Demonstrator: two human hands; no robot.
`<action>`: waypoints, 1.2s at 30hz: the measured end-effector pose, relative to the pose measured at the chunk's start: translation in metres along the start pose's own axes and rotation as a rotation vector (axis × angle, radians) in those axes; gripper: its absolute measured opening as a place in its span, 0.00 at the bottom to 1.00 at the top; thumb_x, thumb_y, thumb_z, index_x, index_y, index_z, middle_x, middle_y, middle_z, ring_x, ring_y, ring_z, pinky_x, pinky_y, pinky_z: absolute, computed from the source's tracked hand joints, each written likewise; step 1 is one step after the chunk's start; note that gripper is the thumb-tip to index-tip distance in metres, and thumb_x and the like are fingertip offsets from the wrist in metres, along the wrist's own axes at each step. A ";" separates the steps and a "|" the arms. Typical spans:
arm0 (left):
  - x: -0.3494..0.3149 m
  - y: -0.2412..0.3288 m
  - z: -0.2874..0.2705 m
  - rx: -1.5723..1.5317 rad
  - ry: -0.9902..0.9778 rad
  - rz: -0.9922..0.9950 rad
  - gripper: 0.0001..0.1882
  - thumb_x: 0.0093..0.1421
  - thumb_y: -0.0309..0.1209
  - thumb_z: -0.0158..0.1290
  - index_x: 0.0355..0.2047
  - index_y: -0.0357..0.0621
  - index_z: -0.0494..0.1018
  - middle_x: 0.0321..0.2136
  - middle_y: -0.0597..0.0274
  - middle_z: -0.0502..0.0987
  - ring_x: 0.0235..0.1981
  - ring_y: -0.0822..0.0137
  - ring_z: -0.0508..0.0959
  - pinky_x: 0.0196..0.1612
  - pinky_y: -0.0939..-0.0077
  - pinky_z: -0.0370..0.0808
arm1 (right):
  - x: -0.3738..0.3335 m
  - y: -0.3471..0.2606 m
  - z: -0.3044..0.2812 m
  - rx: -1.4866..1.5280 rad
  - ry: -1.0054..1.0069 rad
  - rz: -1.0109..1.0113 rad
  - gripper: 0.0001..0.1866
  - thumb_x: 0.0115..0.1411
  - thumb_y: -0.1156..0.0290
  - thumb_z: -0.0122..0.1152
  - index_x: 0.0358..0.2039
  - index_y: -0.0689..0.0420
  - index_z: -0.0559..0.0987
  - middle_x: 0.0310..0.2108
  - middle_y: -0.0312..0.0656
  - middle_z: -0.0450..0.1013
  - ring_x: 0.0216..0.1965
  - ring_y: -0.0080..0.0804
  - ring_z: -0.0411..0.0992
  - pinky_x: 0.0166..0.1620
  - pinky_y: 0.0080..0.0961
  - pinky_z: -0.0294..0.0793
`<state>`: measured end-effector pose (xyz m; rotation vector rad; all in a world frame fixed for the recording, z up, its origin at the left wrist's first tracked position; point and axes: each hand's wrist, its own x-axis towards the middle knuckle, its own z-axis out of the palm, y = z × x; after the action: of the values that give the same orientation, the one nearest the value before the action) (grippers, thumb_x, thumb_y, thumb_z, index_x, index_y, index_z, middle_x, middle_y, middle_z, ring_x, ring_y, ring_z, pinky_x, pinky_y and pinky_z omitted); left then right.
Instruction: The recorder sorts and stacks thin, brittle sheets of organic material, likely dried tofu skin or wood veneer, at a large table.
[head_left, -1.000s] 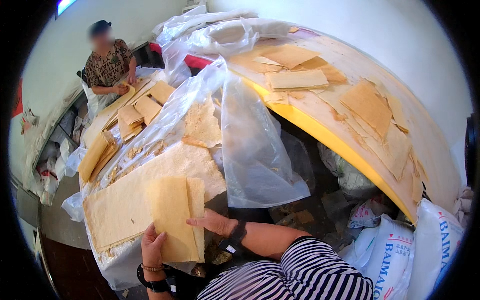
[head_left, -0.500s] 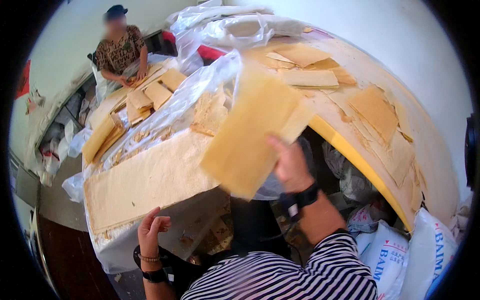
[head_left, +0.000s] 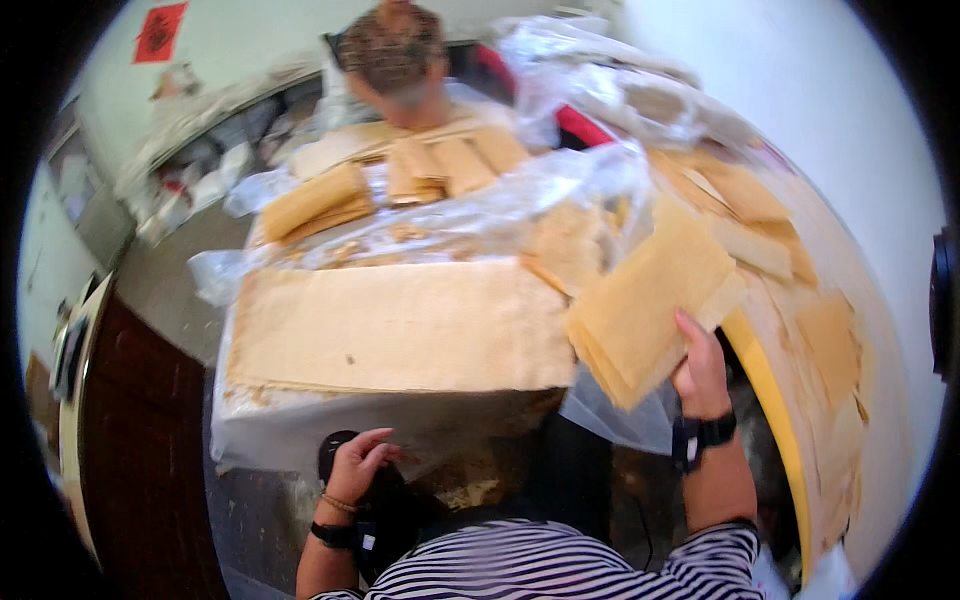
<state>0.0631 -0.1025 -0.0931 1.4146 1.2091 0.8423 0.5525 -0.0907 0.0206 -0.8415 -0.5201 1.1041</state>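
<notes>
My right hand (head_left: 700, 372) grips a small stack of thin, yellowish-tan rectangular sheets (head_left: 655, 300) by its right edge, with the thumb on top. The stack hangs tilted beside the right end of a long pile of pale sheets (head_left: 400, 325), and its lower left corner fans into several layers. That long pile lies flat along the table's near edge. My left hand (head_left: 362, 463) is below this edge, empty, its fingers loosely stretched and apart. A crumpled tan sheet piece (head_left: 568, 240) lies behind the pile's right end.
Across the table a person (head_left: 395, 60) works by folded tan bundles (head_left: 455, 165). Clear plastic sheeting (head_left: 470, 215) lies between us. On the right, a yellow-edged table (head_left: 770, 400) carries loose sheets (head_left: 830, 345). A dark brown cabinet (head_left: 140, 440) stands at left.
My view has swung left, so the scene sits further right. The stack, still in my right hand, has come beside the long pile's right end. My left hand stays empty.
</notes>
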 end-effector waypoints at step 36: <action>0.008 -0.016 -0.041 0.962 0.421 0.180 0.06 0.53 0.25 0.56 0.32 0.44 0.78 0.29 0.58 0.77 0.37 0.54 0.74 0.43 0.61 0.69 | -0.046 0.185 0.099 -0.188 -0.465 1.328 0.23 0.70 0.59 0.48 0.57 0.63 0.67 0.48 0.52 0.75 0.46 0.41 0.76 0.50 0.35 0.77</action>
<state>0.0227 -0.0849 -0.1012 2.1990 1.9833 0.7156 0.3582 -0.0634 -0.0679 -1.1128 -0.4175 2.5368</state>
